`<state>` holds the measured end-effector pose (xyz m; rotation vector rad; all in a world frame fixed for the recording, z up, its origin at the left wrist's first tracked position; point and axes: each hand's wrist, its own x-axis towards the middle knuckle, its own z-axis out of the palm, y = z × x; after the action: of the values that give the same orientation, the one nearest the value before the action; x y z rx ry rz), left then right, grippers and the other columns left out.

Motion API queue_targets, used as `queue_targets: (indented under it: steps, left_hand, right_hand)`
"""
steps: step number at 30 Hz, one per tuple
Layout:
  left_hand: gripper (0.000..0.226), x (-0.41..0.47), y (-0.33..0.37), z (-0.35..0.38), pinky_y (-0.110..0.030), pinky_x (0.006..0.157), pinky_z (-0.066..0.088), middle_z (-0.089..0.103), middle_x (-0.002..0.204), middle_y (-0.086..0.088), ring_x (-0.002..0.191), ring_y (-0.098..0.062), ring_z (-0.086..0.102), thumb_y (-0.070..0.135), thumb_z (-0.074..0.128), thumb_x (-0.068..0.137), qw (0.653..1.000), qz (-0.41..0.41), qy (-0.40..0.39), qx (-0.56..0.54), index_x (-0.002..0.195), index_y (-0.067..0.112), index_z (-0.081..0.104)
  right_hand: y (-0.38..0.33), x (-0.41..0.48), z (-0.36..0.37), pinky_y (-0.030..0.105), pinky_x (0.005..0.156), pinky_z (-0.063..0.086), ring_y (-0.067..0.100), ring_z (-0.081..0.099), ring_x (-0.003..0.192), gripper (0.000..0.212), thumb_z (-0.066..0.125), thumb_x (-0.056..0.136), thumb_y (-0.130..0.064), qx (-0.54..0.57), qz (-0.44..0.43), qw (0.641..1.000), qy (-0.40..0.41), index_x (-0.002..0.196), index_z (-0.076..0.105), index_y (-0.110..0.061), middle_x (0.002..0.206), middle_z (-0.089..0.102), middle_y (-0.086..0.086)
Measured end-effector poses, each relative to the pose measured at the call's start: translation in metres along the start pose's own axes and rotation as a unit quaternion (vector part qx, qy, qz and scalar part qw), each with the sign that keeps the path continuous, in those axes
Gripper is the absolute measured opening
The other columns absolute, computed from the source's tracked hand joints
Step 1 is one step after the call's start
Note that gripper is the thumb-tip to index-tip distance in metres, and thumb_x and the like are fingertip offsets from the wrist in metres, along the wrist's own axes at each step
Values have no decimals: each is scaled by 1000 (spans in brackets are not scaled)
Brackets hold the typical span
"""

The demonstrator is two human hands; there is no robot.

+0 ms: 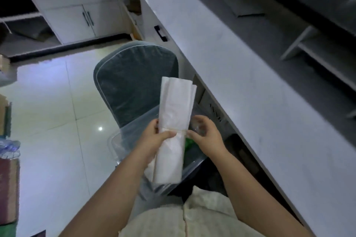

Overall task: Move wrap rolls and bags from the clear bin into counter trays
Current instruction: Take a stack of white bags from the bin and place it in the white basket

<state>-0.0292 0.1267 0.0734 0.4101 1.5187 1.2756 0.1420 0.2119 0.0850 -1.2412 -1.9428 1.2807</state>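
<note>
The left grip (154,138) is closed around a bundle of white bags (175,106), with the thumb lying across the front of it. A thin rubber band (181,131) goes around the bundle a little below its middle, just above that thumb. The bundle stands almost upright, and its upper end is a little wider, with loose edges.

The right grip (206,136) is at the right edge of the bundle, beside the band. Its thumb tip touches this edge and its fingers are curled, but I cannot tell if it really pinches the band or the bags.

The bundle is held above the clear bin (113,140), not inside it. The bin rests on the seat of a grey-green padded chair (134,75). Inside the bin a green thing (189,143) shows just right of the bundle; it is too hidden to say what it is. The rest of the bin's content is covered by the hands and the bundle.

The long pale table (250,82) runs along the right side, just beside the chair. White cabinets (77,21) stand at the far end of the tiled floor (48,102).
</note>
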Motion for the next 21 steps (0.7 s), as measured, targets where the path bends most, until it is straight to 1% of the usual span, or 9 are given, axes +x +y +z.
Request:
queue_targets:
  steps: [1,3,4,6,9,13,17,19,21]
  left_hand:
    - [52,-7,3,3,-40,79,57,69,108,-2,94,-22,69,11,83,67,999,-4,-34,-21,109,25,57]
    - [56,-20,10,13,-42,77,57,70,110,-6,95,-26,70,10,83,66,994,-17,-101,-46,114,20,56]
    - [61,-27,13,20,-44,77,58,70,111,-8,96,-28,70,13,85,64,989,-27,-132,-54,117,18,55]
    - [67,-41,20,40,-45,74,58,70,111,-11,95,-30,70,17,86,59,981,-43,-182,-58,118,15,54]
    - [67,-60,29,77,-39,66,58,70,109,-10,90,-27,71,21,84,57,970,-50,-233,-43,117,16,53]
    - [72,-97,31,147,-42,66,58,69,112,-12,91,-28,70,23,84,57,942,-67,-329,23,122,15,53]
    - [54,-142,27,226,-50,81,56,68,115,-15,96,-31,68,17,73,74,888,-94,-442,86,125,13,56]
    - [43,-167,23,264,-44,75,58,69,109,-14,90,-30,68,18,64,78,857,-113,-487,126,121,16,61]
    - [39,-194,13,302,-46,78,54,65,112,-14,95,-32,63,18,59,80,823,-119,-534,153,119,19,63]
  right_hand:
    - [-1,-15,-2,5,80,43,-13,54,99,39,78,77,-22,64,54,996,15,110,58,-28,109,59,-16]
    - [0,-44,-7,28,89,52,7,61,105,48,78,77,-28,183,132,974,22,120,57,-27,116,64,-2]
    - [0,-59,-12,40,91,53,18,64,106,49,77,77,-27,245,148,958,20,121,57,-24,118,65,4]
    - [-1,-88,-24,49,90,52,28,64,108,49,77,76,-24,343,157,926,11,121,58,-20,120,66,9]
    - [-6,-130,-47,53,92,50,31,61,112,58,81,72,-22,378,150,913,24,124,57,-17,125,63,9]
    - [-8,-193,-90,48,90,53,29,64,108,62,84,68,-16,380,136,903,149,124,56,-18,116,68,7]
    - [-1,-259,-143,47,76,57,33,68,98,62,85,63,-17,395,145,869,260,118,57,-27,108,71,10]
    - [5,-293,-170,41,68,57,33,69,94,55,82,65,-14,417,133,845,307,114,61,-28,107,72,12]
    - [10,-329,-197,41,68,57,33,69,95,52,77,68,-12,431,120,821,354,115,61,-27,109,71,12]
